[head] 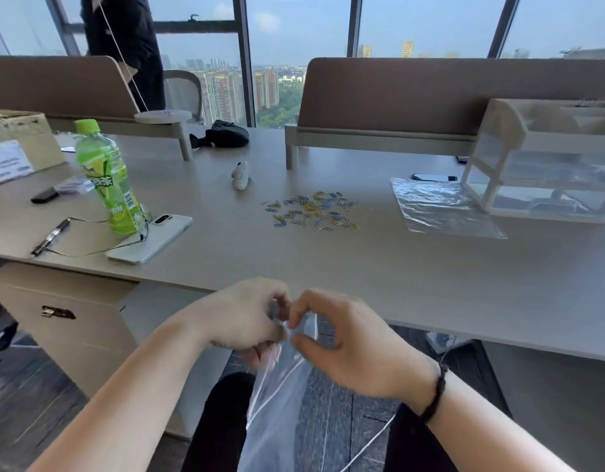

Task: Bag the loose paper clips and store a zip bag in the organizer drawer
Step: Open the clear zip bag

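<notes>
A clear zip bag (280, 400) hangs below the desk's front edge, over my lap. My left hand (243, 316) and my right hand (348, 338) both pinch its top edge, fingertips close together. Several loose paper clips (311, 210), blue, yellow and silver, lie scattered in the middle of the grey desk (379, 277). A second clear zip bag (440, 209) lies flat at the right, its far corner tucked against a clear plastic organizer with drawers (546, 165).
A green tea bottle (107, 178), a white phone (151, 238), a pen (51, 236) and a thin cable sit at the left. A small white gadget (240, 175) and a black pouch (226, 134) lie farther back. A person stands by the window.
</notes>
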Demonstrator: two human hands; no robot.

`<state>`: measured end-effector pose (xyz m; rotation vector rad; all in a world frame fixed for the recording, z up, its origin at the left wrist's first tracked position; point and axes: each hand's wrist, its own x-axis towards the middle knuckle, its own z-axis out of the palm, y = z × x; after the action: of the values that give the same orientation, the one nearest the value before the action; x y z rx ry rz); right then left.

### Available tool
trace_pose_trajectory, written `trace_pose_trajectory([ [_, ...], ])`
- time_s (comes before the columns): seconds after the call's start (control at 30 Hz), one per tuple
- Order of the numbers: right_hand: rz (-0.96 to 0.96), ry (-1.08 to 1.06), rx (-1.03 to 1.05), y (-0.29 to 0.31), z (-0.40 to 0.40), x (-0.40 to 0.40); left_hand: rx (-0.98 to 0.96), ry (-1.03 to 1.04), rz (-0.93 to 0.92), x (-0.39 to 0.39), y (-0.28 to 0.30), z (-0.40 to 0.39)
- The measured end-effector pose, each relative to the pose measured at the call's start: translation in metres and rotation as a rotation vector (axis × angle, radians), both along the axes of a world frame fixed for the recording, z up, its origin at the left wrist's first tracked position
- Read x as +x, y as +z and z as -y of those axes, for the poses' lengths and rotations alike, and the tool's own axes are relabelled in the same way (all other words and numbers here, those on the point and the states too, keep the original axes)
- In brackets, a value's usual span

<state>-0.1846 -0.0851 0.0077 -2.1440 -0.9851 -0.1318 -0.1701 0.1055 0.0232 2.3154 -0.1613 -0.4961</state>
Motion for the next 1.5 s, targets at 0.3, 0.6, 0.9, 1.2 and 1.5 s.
trace_pose_trajectory([
  [0.3,-0.006,0.092,-0.824,-0.008,-0.005,0.024,0.078,0.082,0.103,-0.003,-0.010,-0.012],
  [0.6,-0.069,0.101,-0.659,-0.033,-0.053,0.041,0.152,0.098,0.100,0.001,-0.021,-0.019],
  [0.9,-0.049,0.185,-1.125,-0.064,-0.053,0.073,0.293,0.044,-0.047,0.002,-0.034,-0.033],
  [1.2,-0.088,0.225,-1.038,-0.066,-0.062,0.084,0.288,-0.133,-0.010,0.008,-0.043,-0.037],
  [1.5,-0.281,0.193,-0.818,-0.065,-0.050,0.080,0.384,-0.182,-0.019,0.024,-0.049,-0.040],
])
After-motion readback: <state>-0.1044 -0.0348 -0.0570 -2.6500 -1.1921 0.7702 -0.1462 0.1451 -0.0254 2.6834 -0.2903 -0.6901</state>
